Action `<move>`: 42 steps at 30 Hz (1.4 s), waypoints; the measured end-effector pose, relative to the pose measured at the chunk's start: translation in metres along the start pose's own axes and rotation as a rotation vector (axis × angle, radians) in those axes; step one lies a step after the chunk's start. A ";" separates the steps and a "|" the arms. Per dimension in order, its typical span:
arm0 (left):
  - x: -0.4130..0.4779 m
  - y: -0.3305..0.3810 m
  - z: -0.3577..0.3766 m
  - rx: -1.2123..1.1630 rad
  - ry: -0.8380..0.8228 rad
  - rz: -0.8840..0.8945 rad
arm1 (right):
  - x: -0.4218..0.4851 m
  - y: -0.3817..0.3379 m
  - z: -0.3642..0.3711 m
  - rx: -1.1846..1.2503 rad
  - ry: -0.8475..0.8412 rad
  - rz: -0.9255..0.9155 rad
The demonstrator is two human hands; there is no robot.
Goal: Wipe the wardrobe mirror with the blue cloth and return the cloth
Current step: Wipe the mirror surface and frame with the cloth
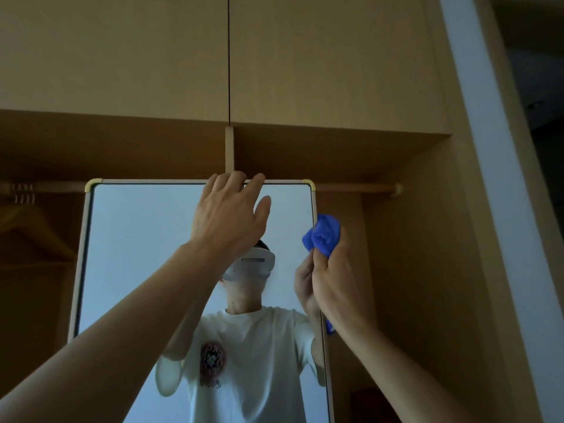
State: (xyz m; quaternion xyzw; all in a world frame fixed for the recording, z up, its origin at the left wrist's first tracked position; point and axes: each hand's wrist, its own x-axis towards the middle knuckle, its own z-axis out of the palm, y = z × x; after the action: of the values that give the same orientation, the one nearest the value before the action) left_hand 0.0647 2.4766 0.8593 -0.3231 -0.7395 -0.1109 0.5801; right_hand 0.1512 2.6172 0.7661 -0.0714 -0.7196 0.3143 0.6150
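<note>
The tall wardrobe mirror [137, 254] with a pale frame and brass corners stands in the open wardrobe. My left hand [232, 215] reaches up to its top edge, the fingertips hooked over the frame. My right hand [338, 279] grips the bunched blue cloth [325, 235] at the mirror's right edge, just below the top right corner. A tail of the cloth hangs down below my wrist. The glass reflects a person in a white T-shirt and both raised arms.
Closed wooden cupboard doors [305, 62] sit above the open compartment. A wooden rail [357, 187] runs behind the mirror, with wooden hangers [27, 209] at the far left. A white wall edge [488, 148] rises on the right.
</note>
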 end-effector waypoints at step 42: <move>-0.012 -0.077 -0.004 -0.095 0.117 -0.087 | 0.110 -0.055 0.011 -0.547 0.006 -0.728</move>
State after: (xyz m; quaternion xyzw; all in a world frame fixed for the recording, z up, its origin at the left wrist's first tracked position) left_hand 0.0227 2.4115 0.8655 -0.3110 -0.7117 -0.1896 0.6007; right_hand 0.1307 2.6231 0.8873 0.0257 -0.7526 -0.1242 0.6462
